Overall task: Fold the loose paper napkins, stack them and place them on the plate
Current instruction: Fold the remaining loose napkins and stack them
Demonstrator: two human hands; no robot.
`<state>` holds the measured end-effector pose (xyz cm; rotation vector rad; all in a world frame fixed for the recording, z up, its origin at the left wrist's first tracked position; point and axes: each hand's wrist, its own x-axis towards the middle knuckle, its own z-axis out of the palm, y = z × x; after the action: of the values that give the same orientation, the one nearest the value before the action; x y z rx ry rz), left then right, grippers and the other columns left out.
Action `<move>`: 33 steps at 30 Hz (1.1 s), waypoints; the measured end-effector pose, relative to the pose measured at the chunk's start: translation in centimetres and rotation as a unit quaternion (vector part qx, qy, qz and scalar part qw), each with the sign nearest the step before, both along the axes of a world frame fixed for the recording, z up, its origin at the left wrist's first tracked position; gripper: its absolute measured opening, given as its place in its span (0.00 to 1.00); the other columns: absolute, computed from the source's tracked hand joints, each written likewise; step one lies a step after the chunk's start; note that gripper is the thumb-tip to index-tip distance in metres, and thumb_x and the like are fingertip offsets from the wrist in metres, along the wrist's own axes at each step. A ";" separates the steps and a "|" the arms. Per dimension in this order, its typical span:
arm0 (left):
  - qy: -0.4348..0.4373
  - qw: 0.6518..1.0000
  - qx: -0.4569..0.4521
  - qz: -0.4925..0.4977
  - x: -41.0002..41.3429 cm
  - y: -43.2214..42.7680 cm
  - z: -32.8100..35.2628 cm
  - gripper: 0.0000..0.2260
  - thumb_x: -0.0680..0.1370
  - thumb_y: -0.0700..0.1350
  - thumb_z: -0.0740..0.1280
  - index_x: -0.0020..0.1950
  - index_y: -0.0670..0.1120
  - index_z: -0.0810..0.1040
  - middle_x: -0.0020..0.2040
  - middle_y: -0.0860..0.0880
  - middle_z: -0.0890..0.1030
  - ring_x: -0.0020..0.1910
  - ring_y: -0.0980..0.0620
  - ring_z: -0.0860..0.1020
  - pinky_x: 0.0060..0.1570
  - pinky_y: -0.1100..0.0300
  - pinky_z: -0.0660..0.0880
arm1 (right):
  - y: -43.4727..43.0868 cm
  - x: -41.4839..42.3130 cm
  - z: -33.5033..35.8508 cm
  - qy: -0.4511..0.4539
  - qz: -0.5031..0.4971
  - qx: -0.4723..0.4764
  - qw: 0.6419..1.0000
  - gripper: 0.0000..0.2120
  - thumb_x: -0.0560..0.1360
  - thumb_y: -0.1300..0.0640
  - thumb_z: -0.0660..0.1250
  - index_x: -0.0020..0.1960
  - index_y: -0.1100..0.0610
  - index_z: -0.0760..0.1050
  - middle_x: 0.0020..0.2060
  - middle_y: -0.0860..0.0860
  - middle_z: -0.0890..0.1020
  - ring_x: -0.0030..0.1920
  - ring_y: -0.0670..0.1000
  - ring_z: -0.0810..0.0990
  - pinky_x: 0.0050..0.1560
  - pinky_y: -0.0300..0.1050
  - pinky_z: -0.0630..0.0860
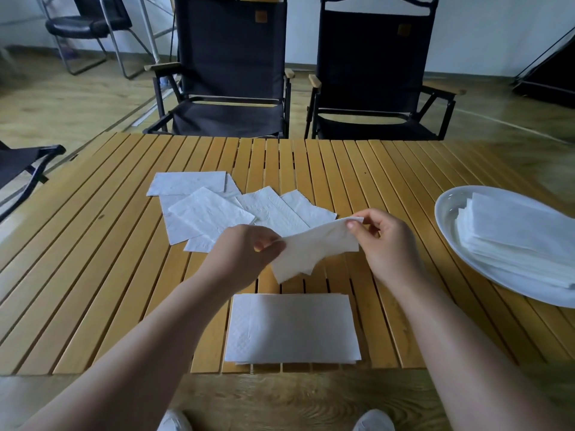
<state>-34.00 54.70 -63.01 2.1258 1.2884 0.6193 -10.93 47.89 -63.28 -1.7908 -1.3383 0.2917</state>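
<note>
A white paper napkin [314,247] hangs in the air above the slatted wooden table [93,275]. My left hand [245,253] pinches its left end and my right hand [385,241] pinches its upper right corner. Below my hands, near the table's front edge, lies a flat stack of folded napkins [292,328]. Several loose napkins [211,209] lie spread and overlapping beyond my hands. At the right edge sits a white oval plate [448,213] holding a pile of folded napkins [516,234].
Two black folding chairs [230,73] [373,73] stand close behind the table's far edge. Part of another dark chair [21,163] shows at the left. A black office chair [90,23] stands farther back on the wooden floor. My shoes [373,421] show below the table edge.
</note>
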 end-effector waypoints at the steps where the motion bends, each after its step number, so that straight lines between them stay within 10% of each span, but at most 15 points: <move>1: -0.021 1.000 -0.004 0.010 0.0 0.1 0.2 0.10 0.80 0.50 0.67 0.54 0.48 0.85 0.44 0.55 0.82 0.42 0.64 0.77 0.42 0.69 0.72 | 0.0 0.0 0.1 0.006 0.008 -0.001 1.000 0.05 0.80 0.53 0.66 0.53 0.50 0.79 0.44 0.43 0.79 0.48 0.43 0.77 0.38 0.35 0.73; 7: -0.195 0.969 -0.127 0.079 -0.6 0.4 0.9 0.12 0.80 0.51 0.66 0.47 0.44 0.83 0.47 0.43 0.83 0.48 0.44 0.81 0.49 0.47 0.81 | 0.0 -0.5 0.5 0.058 0.013 0.011 0.998 0.04 0.81 0.54 0.65 0.53 0.50 0.78 0.46 0.44 0.83 0.48 0.41 0.79 0.39 0.32 0.72; 11: -0.241 0.950 -0.176 0.089 -1.0 0.2 1.3 0.09 0.80 0.50 0.66 0.50 0.48 0.83 0.47 0.49 0.83 0.46 0.52 0.83 0.47 0.56 0.83 | 0.0 -0.8 0.7 0.110 0.021 -0.002 0.994 0.04 0.81 0.53 0.65 0.51 0.51 0.78 0.42 0.43 0.83 0.44 0.39 0.80 0.37 0.30 0.72; 14: -0.254 0.942 -0.201 0.084 -1.1 -0.1 1.6 0.10 0.81 0.49 0.66 0.49 0.44 0.83 0.45 0.47 0.83 0.42 0.52 0.83 0.43 0.56 0.82 | -0.2 -0.9 0.9 0.156 0.039 -0.027 0.987 0.07 0.82 0.51 0.63 0.50 0.51 0.79 0.42 0.49 0.83 0.45 0.50 0.82 0.41 0.47 0.76; 28: -0.073 0.944 -0.320 -0.008 -5.6 -0.1 2.8 0.13 0.78 0.45 0.70 0.33 0.50 0.84 0.32 0.53 0.81 0.28 0.55 0.74 0.32 0.61 0.69 | -2.0 -0.1 2.8 0.271 0.139 -0.266 0.915 0.09 0.78 0.56 0.70 0.49 0.62 0.82 0.35 0.56 0.83 0.22 0.48 0.69 0.20 0.35 0.61; 33: -0.007 0.938 -0.345 -0.043 -6.1 -0.5 3.2 0.07 0.78 0.45 0.71 0.43 0.43 0.83 0.32 0.53 0.81 0.27 0.55 0.72 0.28 0.65 0.65 | -2.4 0.0 3.5 0.246 0.190 -0.362 0.879 0.06 0.76 0.58 0.72 0.45 0.62 0.81 0.32 0.57 0.82 0.22 0.47 0.66 0.21 0.34 0.60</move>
<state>-40.14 54.16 -59.80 1.5728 1.1709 0.1040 -10.93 45.53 -59.83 -1.8063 -1.2666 1.5281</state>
